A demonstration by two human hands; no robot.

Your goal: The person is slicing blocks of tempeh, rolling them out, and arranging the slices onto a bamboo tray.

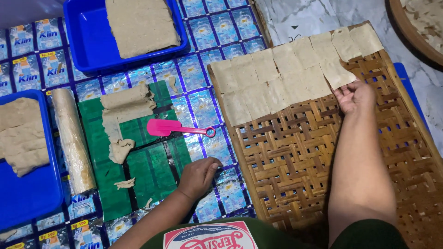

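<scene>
My left hand (197, 177) rests low in the centre of the frame, fingers curled loosely and holding nothing, knuckles down on the mat of shiny blue sachet wrappers (203, 110). Just left of it lies the green plastic sheet (152, 170) with torn strips of beige dough (122, 113) and small scraps. A pink plastic scraper (173, 127) lies just above the hand, untouched.

To the right, the brown woven bamboo tray (295, 166) shows most of its lattice bare. Thin square dough sheets (277, 76) cover only its upper band, in about two rows, so I judge the laying-out to be partly done.

My right hand (354, 96) reaches to the tray's upper right, palm up, fingers half spread and empty, tips touching the edge of the nearest sheet.

At far upper left, a blue plastic tub (83, 41) holds a dough slab.
</scene>
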